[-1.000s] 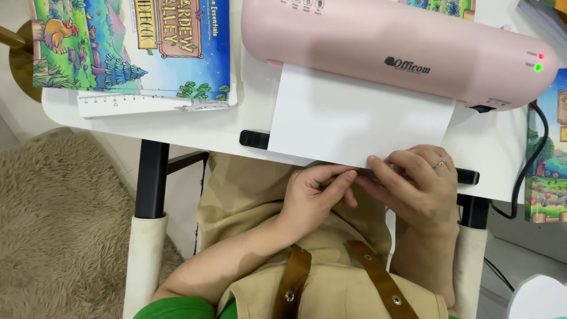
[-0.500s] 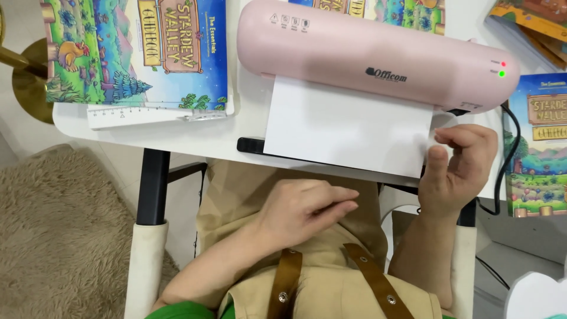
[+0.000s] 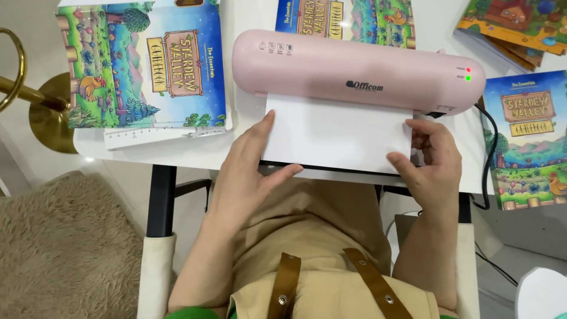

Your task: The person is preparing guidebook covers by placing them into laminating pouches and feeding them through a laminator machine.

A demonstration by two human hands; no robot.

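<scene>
A pink laminator (image 3: 354, 74) lies across the white table (image 3: 195, 156), with a red and a green light lit at its right end. A white sheet (image 3: 336, 139) sticks out of its front slot toward me. My left hand (image 3: 248, 165) pinches the sheet's left edge, fingers on top and thumb at the near edge. At the sheet's right edge, my right hand (image 3: 431, 162) grips the near right corner between thumb and fingers.
Colourful illustrated guidebooks lie around the laminator: one at the left (image 3: 142, 65) with a clear ruler (image 3: 165, 134) below it, one behind (image 3: 345, 18), one at the right (image 3: 528, 139), a stack at the far right corner (image 3: 514, 26). A black cable (image 3: 487, 159) hangs right. Beige rug (image 3: 59, 254) on the floor.
Both hands rose from my lap and the table's near edge onto the sheet. The left hand now holds its left edge, the right hand its right corner. The view came closer.
</scene>
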